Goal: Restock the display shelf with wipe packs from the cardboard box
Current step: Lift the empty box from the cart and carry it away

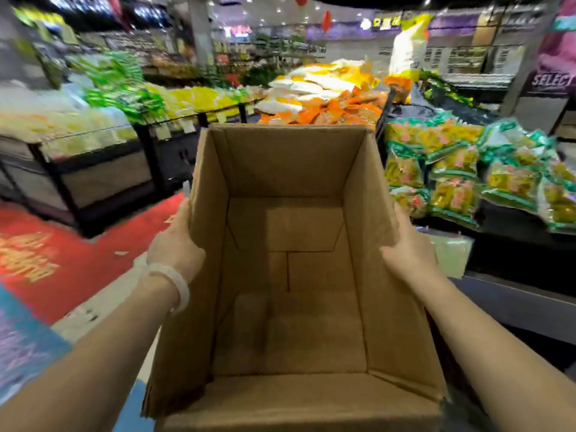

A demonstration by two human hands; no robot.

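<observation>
An open brown cardboard box (290, 275) fills the middle of the view, held up in front of me, and nothing lies inside it. My left hand (174, 244) grips its left wall from outside, a pale bracelet on the wrist. My right hand (408, 247) grips the right wall, fingers wrapped over the outer side. A display shelf (514, 219) at the right carries green and yellow packs (455, 169). The frame is blurred.
A dark low display stand (93, 169) with yellow and green packs runs along the left. A heap of orange and white packs (324, 101) lies beyond the box. Red floor graphics (78, 257) cover the aisle at the lower left.
</observation>
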